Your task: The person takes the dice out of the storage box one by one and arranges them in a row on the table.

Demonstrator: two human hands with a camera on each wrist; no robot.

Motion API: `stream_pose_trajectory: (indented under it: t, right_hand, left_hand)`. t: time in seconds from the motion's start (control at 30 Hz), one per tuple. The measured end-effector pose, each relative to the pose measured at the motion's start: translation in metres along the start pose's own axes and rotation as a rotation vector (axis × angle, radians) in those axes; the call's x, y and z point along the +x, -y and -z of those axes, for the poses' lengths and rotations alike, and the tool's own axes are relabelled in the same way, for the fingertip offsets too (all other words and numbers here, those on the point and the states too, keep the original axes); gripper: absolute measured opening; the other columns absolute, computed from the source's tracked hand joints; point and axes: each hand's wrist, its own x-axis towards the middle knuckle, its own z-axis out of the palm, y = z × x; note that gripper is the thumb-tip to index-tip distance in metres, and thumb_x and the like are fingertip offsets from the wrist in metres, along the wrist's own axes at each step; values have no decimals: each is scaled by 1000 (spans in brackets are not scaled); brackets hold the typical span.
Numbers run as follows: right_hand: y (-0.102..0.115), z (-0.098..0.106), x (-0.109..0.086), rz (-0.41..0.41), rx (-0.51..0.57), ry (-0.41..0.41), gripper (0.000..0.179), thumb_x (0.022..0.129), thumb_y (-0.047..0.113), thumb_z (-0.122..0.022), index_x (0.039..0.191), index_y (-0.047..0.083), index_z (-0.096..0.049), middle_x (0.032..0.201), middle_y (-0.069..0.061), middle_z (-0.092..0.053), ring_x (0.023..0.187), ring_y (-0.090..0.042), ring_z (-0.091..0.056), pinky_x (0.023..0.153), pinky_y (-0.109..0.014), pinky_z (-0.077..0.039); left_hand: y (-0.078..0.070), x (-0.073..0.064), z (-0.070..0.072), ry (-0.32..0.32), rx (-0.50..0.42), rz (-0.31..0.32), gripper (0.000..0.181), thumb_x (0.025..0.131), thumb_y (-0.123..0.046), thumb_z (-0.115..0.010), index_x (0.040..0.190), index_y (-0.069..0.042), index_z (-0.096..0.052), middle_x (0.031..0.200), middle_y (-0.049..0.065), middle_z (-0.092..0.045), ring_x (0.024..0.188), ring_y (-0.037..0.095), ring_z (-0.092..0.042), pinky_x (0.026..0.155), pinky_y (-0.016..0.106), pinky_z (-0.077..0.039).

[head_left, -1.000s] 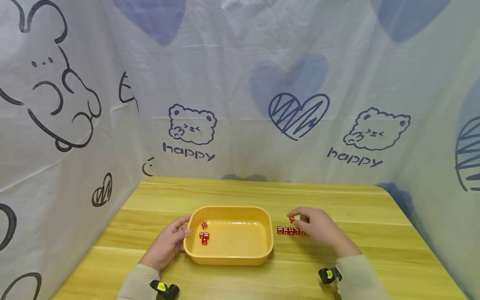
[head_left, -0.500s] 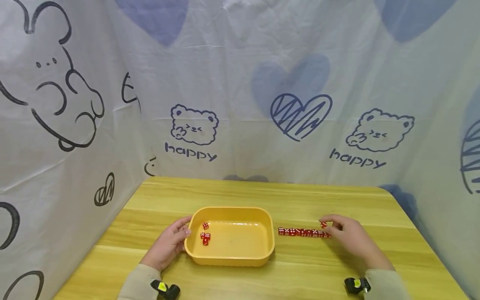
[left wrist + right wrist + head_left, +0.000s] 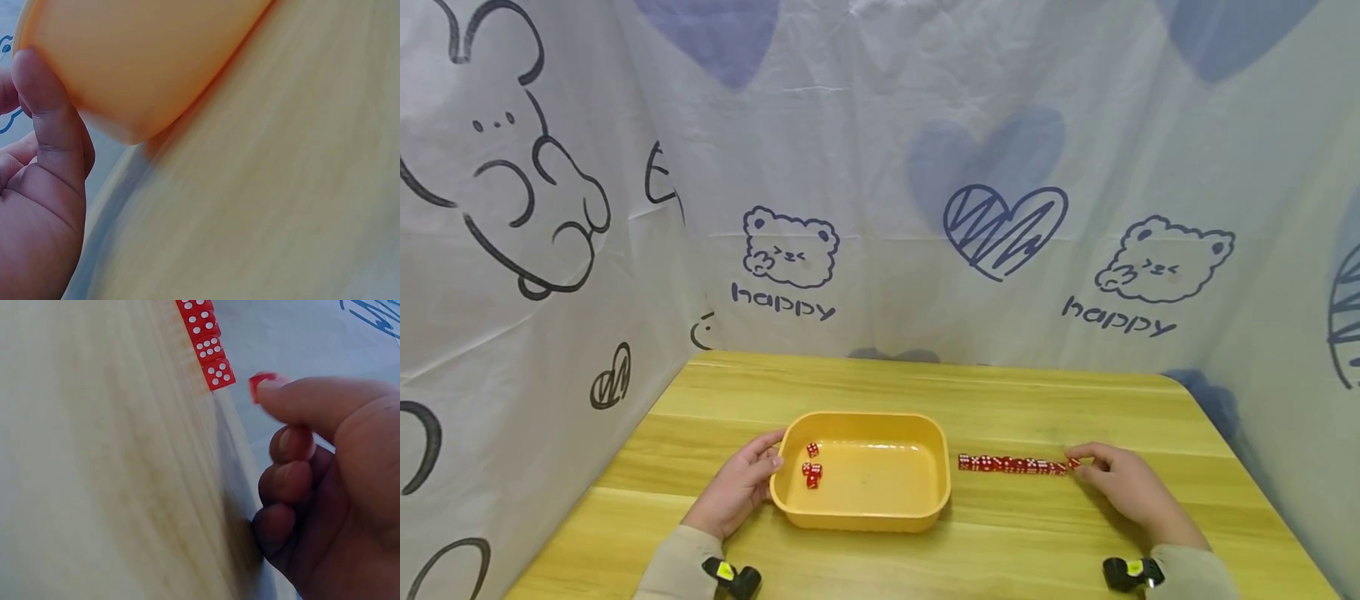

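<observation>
Right hand (image 3: 1126,490) pinches a red die (image 3: 1073,463) between thumb and finger, just beside the right end of a row of red dice (image 3: 1011,465) on the table (image 3: 1000,550); left of the row sits a yellow bin (image 3: 880,492), loose dice (image 3: 813,471) inside near its left end; the left hand (image 3: 739,485) rests thumb and relaxed fingers against that end.

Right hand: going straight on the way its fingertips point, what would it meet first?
Probably the right end of the row of red dice, with the die that the right hand pinches leading. The right wrist view shows a gap between them; their relative height is unclear.
</observation>
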Motion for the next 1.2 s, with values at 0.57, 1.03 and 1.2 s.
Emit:
stream_pose_trajectory:
  t: [0.57,1.03,1.2]
  right_hand:
    - [0,-5,4,-29,-59,13,26,98,23,-66,123,17,-72,120,-10,-68,102,-28,-62,84,-51,-50]
    - [-4,-12,7,-22,-77,8,27,98,21,-67,123,18,-72,133,-19,-63,124,-48,-53,97,-64,-44]
    - [-2,-10,4,-11,-61,3,30,98,21,-67,127,15,-71,133,-19,-62,123,-48,-53,97,-65,-44]
  left_hand:
    - [-1,1,0,10,9,3,63,105,-13,-55,158,1,-24,116,17,-51,90,18,-61,76,32,-60]
    - [2,-1,0,-4,17,22,63,105,-12,-53,158,1,-23,119,17,-51,94,19,-61,77,33,-59]
    - [3,1,1,10,16,5,63,106,-15,-54,158,1,-23,124,20,-51,98,21,-62,80,34,-60]
